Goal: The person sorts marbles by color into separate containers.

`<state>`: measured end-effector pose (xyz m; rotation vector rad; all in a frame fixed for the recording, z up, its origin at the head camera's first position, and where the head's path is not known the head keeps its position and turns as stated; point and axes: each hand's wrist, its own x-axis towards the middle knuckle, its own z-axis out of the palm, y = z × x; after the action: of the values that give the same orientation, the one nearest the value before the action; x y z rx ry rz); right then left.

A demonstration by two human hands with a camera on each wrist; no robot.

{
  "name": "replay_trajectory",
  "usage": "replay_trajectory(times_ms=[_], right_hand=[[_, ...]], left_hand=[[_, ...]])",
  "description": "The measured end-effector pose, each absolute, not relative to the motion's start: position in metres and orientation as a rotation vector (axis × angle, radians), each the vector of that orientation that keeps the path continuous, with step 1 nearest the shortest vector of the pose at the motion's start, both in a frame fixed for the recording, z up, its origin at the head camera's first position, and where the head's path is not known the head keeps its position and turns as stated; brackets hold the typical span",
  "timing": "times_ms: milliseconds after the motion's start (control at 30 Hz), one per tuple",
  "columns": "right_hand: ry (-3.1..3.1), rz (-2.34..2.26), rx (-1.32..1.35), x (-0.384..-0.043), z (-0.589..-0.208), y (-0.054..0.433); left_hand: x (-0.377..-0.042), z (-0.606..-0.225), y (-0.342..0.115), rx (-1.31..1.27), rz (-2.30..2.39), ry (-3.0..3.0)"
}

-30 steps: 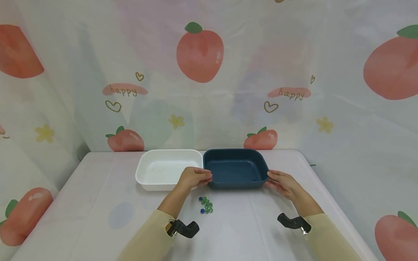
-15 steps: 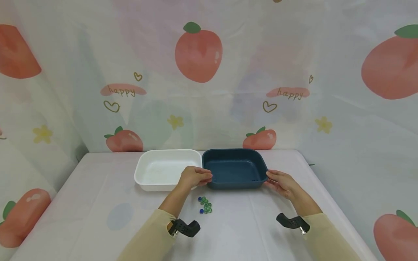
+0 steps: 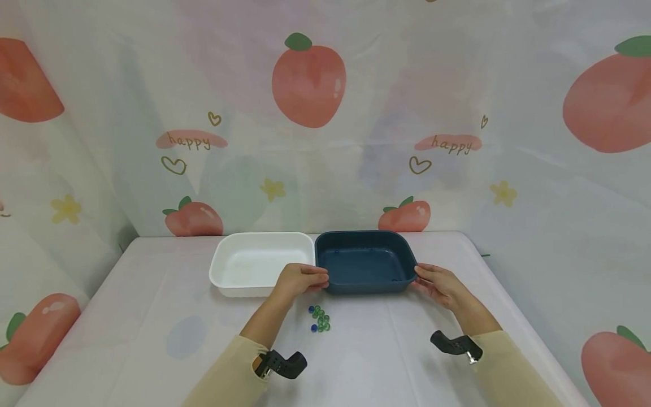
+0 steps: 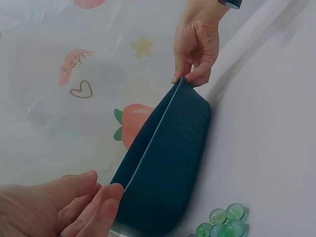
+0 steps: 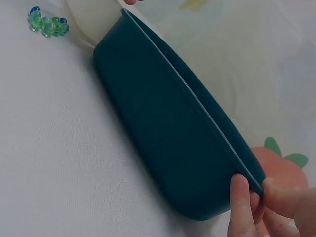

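A dark blue rectangular tub point(image 3: 366, 263) stands upright on the table, beside a white tub point(image 3: 239, 268). My right hand point(image 3: 443, 287) pinches its right rim; in the right wrist view the thumb and fingers point(image 5: 240, 192) lie on either side of that rim. At the opposite front corner is my left hand point(image 3: 300, 278), its fingers extended. In the left wrist view, the left thumb point(image 4: 81, 185) stands apart from the rim, and the fingertips are at the corner; whether they touch it I cannot tell. Small dark spots inside the blue tub are too small to identify.
Several green and blue glass marbles point(image 3: 320, 319) lie in a cluster on the white tablecloth point(image 3: 386, 350), in front of the tubs. Behind the table hangs a fruit-patterned cloth point(image 3: 346, 169). Wrist cameras point(image 3: 287, 364) are strapped on both arms.
My left hand has shifted slightly left and toward me at the blue tub's corner. The right hand keeps its hold. Tubs and marbles stay in place.
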<state>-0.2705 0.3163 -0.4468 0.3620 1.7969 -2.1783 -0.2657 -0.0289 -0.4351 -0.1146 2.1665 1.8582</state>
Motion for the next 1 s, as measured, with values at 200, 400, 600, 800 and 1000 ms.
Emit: replay_trajectory(times_ms=[200, 400, 600, 800, 1000], right_hand=[[1.793, -2.174, 0.374, -0.271, -0.447, 0.317], [1.790, -2.174, 0.386, -0.271, -0.446, 0.317], [1.789, -2.175, 0.375, -0.272, -0.448, 0.317], [1.781, -2.187, 0.360, -0.271, -0.448, 0.316], [1.778, -2.193, 0.376, -0.271, -0.447, 0.316]], left_hand=[[-0.256, -0.436, -0.035, -0.088, 1.873, 2.126], [-0.242, -0.440, -0.043, -0.086, 1.856, 2.118], [-0.232, -0.455, -0.053, -0.093, 1.875, 2.103], [-0.227, -0.471, -0.067, -0.097, 1.807, 2.165], [-0.223, -0.481, -0.075, -0.127, 1.790, 2.189]])
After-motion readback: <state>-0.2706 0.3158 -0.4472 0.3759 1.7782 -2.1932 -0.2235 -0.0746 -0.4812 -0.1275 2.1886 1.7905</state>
